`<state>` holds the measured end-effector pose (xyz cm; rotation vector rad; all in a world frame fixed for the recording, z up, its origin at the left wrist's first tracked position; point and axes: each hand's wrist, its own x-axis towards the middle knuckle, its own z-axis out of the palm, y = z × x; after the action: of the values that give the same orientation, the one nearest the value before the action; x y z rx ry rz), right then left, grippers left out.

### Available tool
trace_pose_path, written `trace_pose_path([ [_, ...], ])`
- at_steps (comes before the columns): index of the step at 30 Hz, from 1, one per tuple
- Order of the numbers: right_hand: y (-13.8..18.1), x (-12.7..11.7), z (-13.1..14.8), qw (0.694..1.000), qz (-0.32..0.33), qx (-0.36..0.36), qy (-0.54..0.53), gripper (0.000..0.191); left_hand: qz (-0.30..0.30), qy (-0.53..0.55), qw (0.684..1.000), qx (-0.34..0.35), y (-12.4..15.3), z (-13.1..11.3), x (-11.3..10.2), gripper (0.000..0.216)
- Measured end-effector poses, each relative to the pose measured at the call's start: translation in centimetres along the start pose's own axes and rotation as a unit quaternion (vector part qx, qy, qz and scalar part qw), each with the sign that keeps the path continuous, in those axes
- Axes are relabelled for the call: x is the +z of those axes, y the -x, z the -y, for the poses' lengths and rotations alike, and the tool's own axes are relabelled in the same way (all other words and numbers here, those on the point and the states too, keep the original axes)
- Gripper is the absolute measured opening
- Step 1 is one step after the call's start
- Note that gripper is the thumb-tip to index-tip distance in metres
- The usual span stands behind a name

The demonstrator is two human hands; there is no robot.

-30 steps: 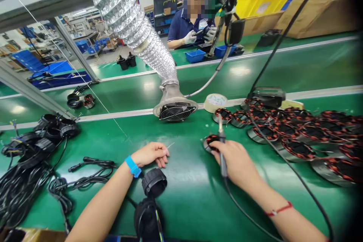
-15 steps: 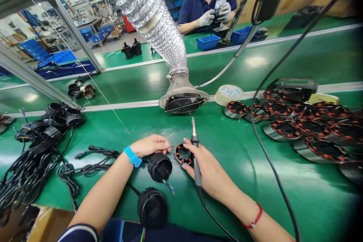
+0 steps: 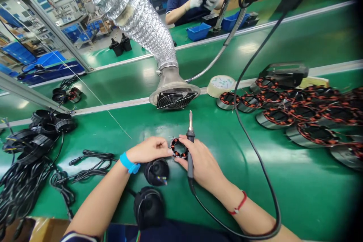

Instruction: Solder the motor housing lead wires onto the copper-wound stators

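Note:
A small ring-shaped motor stator (image 3: 178,148) with orange-and-black windings is held between my two hands above the green bench. My right hand (image 3: 202,160) is closed, its thumb and fingers on the stator's right side. It also carries a soldering iron (image 3: 190,151), lying along the hand with its tip pointing away from me. The fingers of my left hand (image 3: 151,149) are closed at the stator's left rim; whether they also pinch a wire is hidden. Just below sit a black round housing (image 3: 156,172) with coloured wire ends and a second black housing (image 3: 149,208).
A fume extractor hood (image 3: 174,92) hangs ahead. Several stators (image 3: 275,118) stand at right, beside a tape roll (image 3: 221,85). Black cables (image 3: 28,181) and housings lie at left. The iron's cord (image 3: 255,147) loops at right. A gloved co-worker (image 3: 195,0) sits opposite.
My left fingers have moved from a thin wire beside the stator onto its left rim. The stator looks slightly more tilted toward me. The whole view has shifted a little.

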<state>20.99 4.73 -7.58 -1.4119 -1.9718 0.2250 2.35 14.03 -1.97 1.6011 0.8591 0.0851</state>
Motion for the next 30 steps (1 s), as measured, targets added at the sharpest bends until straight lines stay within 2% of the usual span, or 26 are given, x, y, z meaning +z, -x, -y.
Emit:
trace_pose_path([
  [2, 0.1, 0.1, 0.0, 1.000, -0.002, -0.001, 0.002, 0.052, 0.026, -0.009, 1.000, -0.011, 0.4, -0.2, -0.2, 0.041],
  [4, 0.1, 0.2, 0.0, 1.000, -0.001, 0.004, -0.002, 0.050, 0.027, 0.012, 1.000, -0.011, 0.4, 0.0, -0.3, 0.041],
  [8, 0.2, 0.3, 0.0, 1.000, -0.003, -0.001, -0.023, 0.049, 0.018, 0.138, 0.990, -0.020, -0.9, 1.0, 0.2, 0.052],
  [11, 0.2, 0.2, -0.3, 1.000, 0.010, 0.003, -0.020, 0.050, 0.001, 0.184, 0.983, -0.022, -1.5, 1.6, 0.7, 0.055],
  [15, 0.2, 0.3, -0.8, 0.999, -0.003, 0.036, -0.010, 0.050, -0.053, 0.157, 0.986, 0.001, -1.2, 1.4, 0.7, 0.048],
  [19, 0.1, 0.4, -1.1, 0.999, -0.018, 0.046, -0.012, 0.051, 0.004, 0.092, 0.996, -0.012, -0.9, 1.0, 0.4, 0.037],
  [22, -0.1, 0.5, -0.8, 0.999, -0.022, 0.048, -0.001, 0.050, 0.050, 0.119, 0.991, -0.033, -0.8, 1.0, 0.5, 0.039],
  [27, -0.3, 0.8, -0.4, 0.998, -0.021, 0.055, 0.007, 0.048, 0.030, 0.200, 0.979, -0.024, -1.0, 0.8, 1.6, 0.046],
  [30, -0.3, 0.6, -0.5, 0.999, -0.006, 0.036, -0.006, 0.050, 0.015, 0.163, 0.986, 0.002, -0.7, 0.3, 1.6, 0.047],
])
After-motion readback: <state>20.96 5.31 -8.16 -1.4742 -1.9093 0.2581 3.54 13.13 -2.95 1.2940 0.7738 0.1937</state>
